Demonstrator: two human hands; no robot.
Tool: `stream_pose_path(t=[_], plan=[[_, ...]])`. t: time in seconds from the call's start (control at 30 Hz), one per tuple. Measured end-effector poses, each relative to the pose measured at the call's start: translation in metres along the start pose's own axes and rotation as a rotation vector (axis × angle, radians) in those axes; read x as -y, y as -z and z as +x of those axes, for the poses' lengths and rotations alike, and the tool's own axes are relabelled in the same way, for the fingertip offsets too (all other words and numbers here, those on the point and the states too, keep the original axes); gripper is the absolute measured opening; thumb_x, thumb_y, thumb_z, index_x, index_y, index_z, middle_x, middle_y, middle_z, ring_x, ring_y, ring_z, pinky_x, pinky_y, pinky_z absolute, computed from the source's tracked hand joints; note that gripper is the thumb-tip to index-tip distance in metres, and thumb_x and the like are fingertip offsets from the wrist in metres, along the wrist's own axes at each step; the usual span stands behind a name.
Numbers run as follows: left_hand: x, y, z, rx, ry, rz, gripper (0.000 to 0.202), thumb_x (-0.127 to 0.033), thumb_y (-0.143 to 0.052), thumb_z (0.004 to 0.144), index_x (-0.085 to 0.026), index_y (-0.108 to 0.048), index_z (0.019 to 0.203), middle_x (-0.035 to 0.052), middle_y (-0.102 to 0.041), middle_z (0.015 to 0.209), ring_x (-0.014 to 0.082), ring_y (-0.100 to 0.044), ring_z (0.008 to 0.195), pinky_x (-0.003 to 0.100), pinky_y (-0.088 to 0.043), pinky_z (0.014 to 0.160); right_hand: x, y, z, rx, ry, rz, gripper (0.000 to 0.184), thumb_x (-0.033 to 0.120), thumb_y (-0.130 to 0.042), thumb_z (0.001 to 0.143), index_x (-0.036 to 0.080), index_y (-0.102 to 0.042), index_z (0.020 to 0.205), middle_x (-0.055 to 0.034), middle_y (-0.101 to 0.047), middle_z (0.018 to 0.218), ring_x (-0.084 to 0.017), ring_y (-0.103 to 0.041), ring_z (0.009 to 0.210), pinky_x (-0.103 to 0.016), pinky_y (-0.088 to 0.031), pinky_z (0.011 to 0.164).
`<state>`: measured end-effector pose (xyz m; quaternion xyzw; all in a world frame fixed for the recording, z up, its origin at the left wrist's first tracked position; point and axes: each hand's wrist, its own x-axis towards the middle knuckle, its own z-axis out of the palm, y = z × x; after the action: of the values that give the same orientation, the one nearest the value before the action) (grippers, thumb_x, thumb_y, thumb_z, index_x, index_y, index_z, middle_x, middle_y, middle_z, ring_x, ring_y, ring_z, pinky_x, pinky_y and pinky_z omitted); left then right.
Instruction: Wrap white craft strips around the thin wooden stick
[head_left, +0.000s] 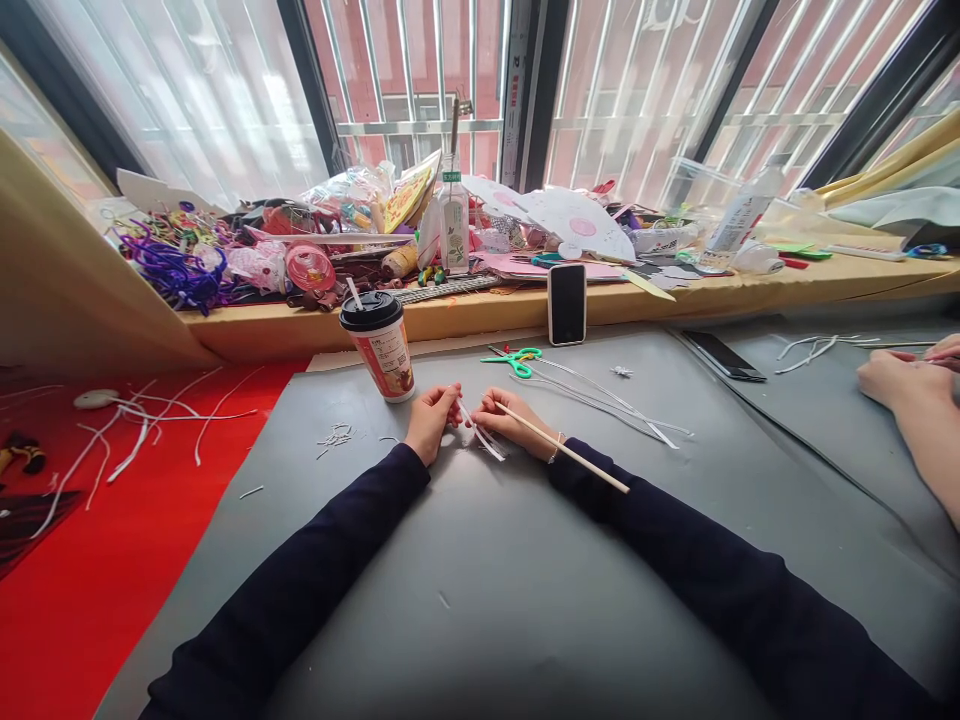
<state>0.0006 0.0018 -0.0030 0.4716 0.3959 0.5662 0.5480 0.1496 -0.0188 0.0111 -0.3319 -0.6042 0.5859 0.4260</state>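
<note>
Close together over the grey table, both my hands are at a small bundle of white strips (489, 440). My left hand (433, 420) pinches the strips' upper end between thumb and fingers. In my right hand (517, 418) is a thin wooden stick (589, 465), which slants back over the wrist and sleeve; its fingertips are beside the strips, and I cannot tell whether they touch them. Beyond the hands lie green-handled scissors (517, 360) and several long white strips (611, 395). Short white scraps (334, 438) are scattered left of my left hand.
A lidded paper cup (384, 350) with a straw stands behind my left hand. A phone (567, 305) leans upright against the cluttered sill (480, 308). Another phone (724, 357) lies flat at right, near another person's hands (900, 385). More white strips (142, 425) lie on the red surface (142, 590).
</note>
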Motion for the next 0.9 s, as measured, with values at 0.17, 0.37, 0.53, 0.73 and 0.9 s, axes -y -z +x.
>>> stream_pose_path(t=[0.17,0.37,0.53,0.73,0.9], plan=[[0.0013,0.0023,0.0020,-0.042,-0.005,-0.019,0.032,-0.044,-0.063,0.065,-0.014,-0.055,0.069,-0.0045,-0.046,0.051,0.0052,-0.046,0.041,0.018,-0.034,0.040,0.0032,0.0013,-0.0033,0.098,-0.046,0.039,0.035,0.032,-0.065,0.063,0.020,-0.033,0.070,-0.0005,-0.062,0.076,-0.010,-0.054,0.053,-0.024,-0.042,0.052],[0.0009,0.0043,0.0035,-0.148,-0.068,0.038,0.032,-0.044,-0.064,0.063,-0.014,-0.055,0.069,-0.0042,-0.048,0.052,0.0065,-0.048,0.041,0.020,-0.037,0.041,0.0048,0.0023,-0.0024,0.093,-0.069,0.035,0.031,0.036,-0.061,0.068,0.020,-0.036,0.075,-0.0021,-0.064,0.074,-0.011,-0.057,0.054,-0.024,-0.044,0.053],[-0.0014,0.0029,0.0020,-0.194,-0.159,0.093,0.031,-0.042,-0.064,0.064,-0.014,-0.054,0.067,-0.0046,-0.048,0.050,0.0075,-0.047,0.039,0.020,-0.036,0.038,0.0037,0.0023,-0.0009,0.114,-0.064,0.029,0.035,0.036,-0.062,0.068,0.020,-0.031,0.070,-0.0009,-0.063,0.071,-0.013,-0.059,0.057,-0.022,-0.043,0.051],[-0.0028,0.0013,0.0009,-0.222,-0.170,0.106,0.030,-0.042,-0.065,0.063,-0.014,-0.052,0.064,-0.0051,-0.048,0.047,0.0077,-0.046,0.038,0.020,-0.036,0.036,0.0035,0.0031,-0.0037,0.170,-0.032,-0.004,0.039,0.036,-0.064,0.066,0.020,-0.028,0.067,-0.0026,-0.064,0.075,-0.011,-0.058,0.058,-0.023,-0.042,0.054],[-0.0046,-0.0009,0.0006,-0.186,-0.147,0.099,0.032,-0.043,-0.065,0.063,-0.014,-0.052,0.065,-0.0053,-0.047,0.046,0.0070,-0.045,0.036,0.019,-0.034,0.037,0.0012,0.0048,-0.0016,0.170,-0.017,0.018,0.041,0.035,-0.068,0.062,0.020,-0.030,0.068,-0.0007,-0.063,0.074,-0.011,-0.058,0.059,-0.023,-0.044,0.056]])
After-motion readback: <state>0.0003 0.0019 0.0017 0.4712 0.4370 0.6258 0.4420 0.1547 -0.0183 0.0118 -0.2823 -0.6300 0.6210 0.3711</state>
